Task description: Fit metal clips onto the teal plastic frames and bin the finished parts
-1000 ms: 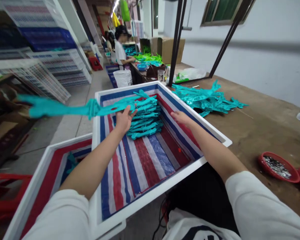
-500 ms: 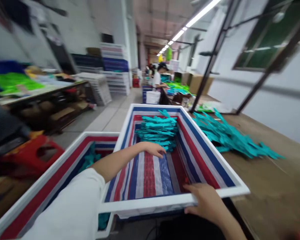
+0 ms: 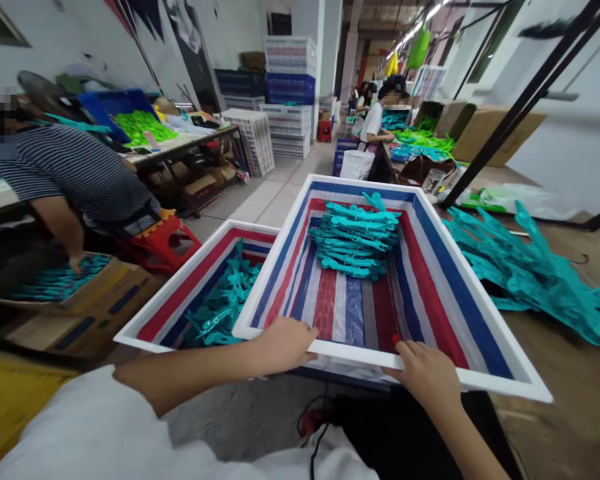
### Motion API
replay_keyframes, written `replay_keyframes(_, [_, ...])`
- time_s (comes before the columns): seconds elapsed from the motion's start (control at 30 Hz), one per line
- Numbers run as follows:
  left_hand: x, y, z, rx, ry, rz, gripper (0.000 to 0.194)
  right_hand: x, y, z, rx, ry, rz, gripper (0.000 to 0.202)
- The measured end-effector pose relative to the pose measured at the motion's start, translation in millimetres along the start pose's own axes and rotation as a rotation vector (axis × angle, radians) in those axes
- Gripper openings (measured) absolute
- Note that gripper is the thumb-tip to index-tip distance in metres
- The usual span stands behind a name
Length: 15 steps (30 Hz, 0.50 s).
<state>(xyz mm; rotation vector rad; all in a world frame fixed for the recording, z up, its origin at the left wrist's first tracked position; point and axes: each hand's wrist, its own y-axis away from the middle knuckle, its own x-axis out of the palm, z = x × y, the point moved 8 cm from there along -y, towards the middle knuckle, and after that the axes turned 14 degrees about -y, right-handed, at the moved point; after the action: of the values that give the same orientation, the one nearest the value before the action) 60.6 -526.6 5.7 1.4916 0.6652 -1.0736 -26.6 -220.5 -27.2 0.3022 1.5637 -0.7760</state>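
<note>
Change noted: the left hand (image 3: 286, 343) has come away from the stacked teal pieces (image 3: 356, 241) and onto the near rim of the lined crate (image 3: 347, 355); the right hand (image 3: 427, 373) is on the same rim, farther right. Left grip: fingers curled over the rim. Right grip: likewise closed on the rim, beside a small red bit (image 3: 396, 338). No teal piece seen in either. The stack lies flat inside the crate, toward its far end. Judgement: the hold now bears on the crate, not its contents. Adjacent: more teal pieces (image 3: 225, 300) jumbled in a lower crate (image 3: 174, 281), left; loose teal heap (image 3: 540, 267) on the surface (image 3: 540, 400), right.
</note>
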Motion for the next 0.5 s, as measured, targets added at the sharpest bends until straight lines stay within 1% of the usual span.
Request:
replay_keyframes(0.03, [0.3,-5,-4,-0.02,0.003,0.006,0.05,0,-1,-1,0.011,0.008,-0.011,0.022])
replay_keyframes(0.07, [-1.0,-9,-8,-0.028,-0.004,0.007,0.044,-1,-2,-1,0.022,0.015,-0.024,0.025])
replay_keyframes(0.17, [-2.9,-14,-16,-0.052,-0.072,0.062,0.041,-3,-3,8,0.005,0.021,-0.055,0.037])
replay_keyframes(0.27, [-6.7,-17,-17,-0.09,-0.181,0.12,0.043,-5,-1,11,-0.055,0.006,-0.099,0.049])
replay_keyframes(0.33, [-8.6,-19,-17,-0.09,-0.231,0.15,0.044,-16,7,4,-0.081,-0.016,-0.215,0.058])
replay_keyframes(0.4, [-4.0,-20,-16,-0.083,-0.245,0.175,0.043,-33,20,-11,-0.045,-0.032,-0.382,0.067])
replay_keyframes(0.43, [2.3,-19,-13,-0.09,-0.242,0.188,0.042,-42,30,-21,-0.009,-0.026,-0.47,0.072])
replay_keyframes(0.5, [23.7,-14,-3,-0.128,-0.208,0.231,0.039,-56,48,-38,0.057,0.008,-0.609,0.083])
